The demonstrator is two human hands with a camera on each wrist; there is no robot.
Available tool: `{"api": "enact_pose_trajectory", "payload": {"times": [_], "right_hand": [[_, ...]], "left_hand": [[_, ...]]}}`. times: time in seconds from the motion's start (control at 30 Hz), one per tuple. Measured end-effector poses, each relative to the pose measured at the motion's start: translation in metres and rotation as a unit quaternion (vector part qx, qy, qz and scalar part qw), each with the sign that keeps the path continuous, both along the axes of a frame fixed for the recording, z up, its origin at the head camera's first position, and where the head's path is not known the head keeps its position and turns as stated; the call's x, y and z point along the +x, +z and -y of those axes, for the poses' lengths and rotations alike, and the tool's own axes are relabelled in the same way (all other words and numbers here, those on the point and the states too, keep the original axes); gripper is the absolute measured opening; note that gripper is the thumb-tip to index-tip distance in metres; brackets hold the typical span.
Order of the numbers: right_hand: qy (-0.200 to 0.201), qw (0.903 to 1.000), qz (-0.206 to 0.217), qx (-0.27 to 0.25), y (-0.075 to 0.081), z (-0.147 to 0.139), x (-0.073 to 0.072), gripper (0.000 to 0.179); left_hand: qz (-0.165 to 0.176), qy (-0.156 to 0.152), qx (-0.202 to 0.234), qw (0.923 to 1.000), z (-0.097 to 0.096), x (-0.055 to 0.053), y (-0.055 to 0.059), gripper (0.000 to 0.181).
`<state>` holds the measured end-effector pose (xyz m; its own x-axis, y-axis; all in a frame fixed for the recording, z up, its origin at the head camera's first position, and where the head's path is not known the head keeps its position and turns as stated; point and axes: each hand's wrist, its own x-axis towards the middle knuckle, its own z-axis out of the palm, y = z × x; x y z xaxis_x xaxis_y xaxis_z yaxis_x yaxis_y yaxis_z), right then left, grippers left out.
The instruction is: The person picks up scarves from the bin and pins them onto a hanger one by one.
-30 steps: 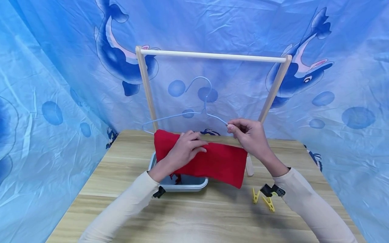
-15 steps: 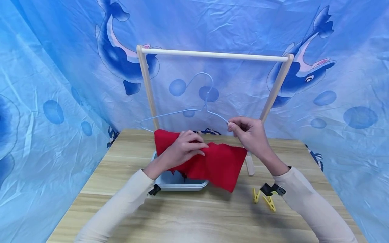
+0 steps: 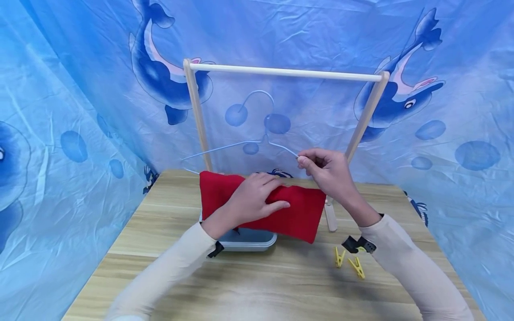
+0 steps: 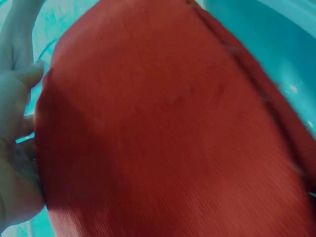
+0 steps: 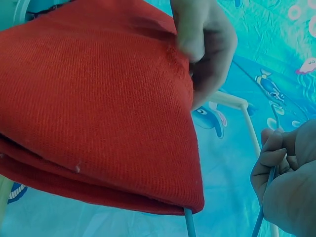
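Note:
A folded red ribbed cloth point(image 3: 297, 214) hangs over the bottom bar of a light-blue wire hanger point(image 3: 237, 146). My left hand point(image 3: 250, 198) holds the cloth at the middle of its upper edge, thumb in front and fingers over the fold; the cloth partly hides those fingers in the left wrist view. On the hanger's right shoulder, my right hand point(image 3: 327, 171) pinches the wire between thumb and fingers. The hanger's hook points up and left. In the right wrist view, a piece of hanger wire point(image 5: 189, 222) comes out at the cloth's corner.
Behind the hands stands a wooden rack with a white crossbar point(image 3: 285, 72). A light-blue tray point(image 3: 249, 245) with something dark red inside sits under the cloth. Two yellow clothespins point(image 3: 356, 267) lie on the wood-grain table point(image 3: 261, 285) at right. A blue dolphin-print curtain point(image 3: 321, 35) encloses the table.
My left hand has moved right along the cloth and spread its thumb from the fingers. The bunched cloth has flattened out. The hanger's hook has risen and shifted slightly left.

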<state>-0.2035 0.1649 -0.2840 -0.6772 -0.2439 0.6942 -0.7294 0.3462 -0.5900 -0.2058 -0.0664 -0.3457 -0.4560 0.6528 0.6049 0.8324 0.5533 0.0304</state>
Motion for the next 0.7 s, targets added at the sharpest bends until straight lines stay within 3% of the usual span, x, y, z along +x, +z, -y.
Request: {"api": "enact_pose_trajectory", "payload": {"times": [0.17,0.33,0.47,0.6,0.7], "right_hand": [[0.012,0.9999,0.000,0.000,0.001,0.003,0.002,0.010],[0.020,0.9998,0.001,0.005,-0.002,0.004,0.003,0.011],[0.029,0.9995,0.004,0.014,-0.004,0.004,0.003,0.012],[0.029,0.9995,0.003,0.016,-0.004,0.005,0.004,0.012],[0.026,0.9996,0.004,0.015,-0.003,0.004,0.004,0.012]], "left_hand": [[0.010,0.009,-0.014,0.9998,-0.012,-0.002,0.002,0.035],[0.022,-0.005,0.050,0.9985,-0.013,-0.002,0.003,0.029],[0.061,-0.016,0.083,0.9946,-0.015,-0.002,0.009,0.032],[0.112,-0.012,0.044,0.9926,-0.018,-0.005,0.012,0.037],[0.126,-0.018,0.006,0.9918,-0.019,-0.008,0.010,0.036]]}}
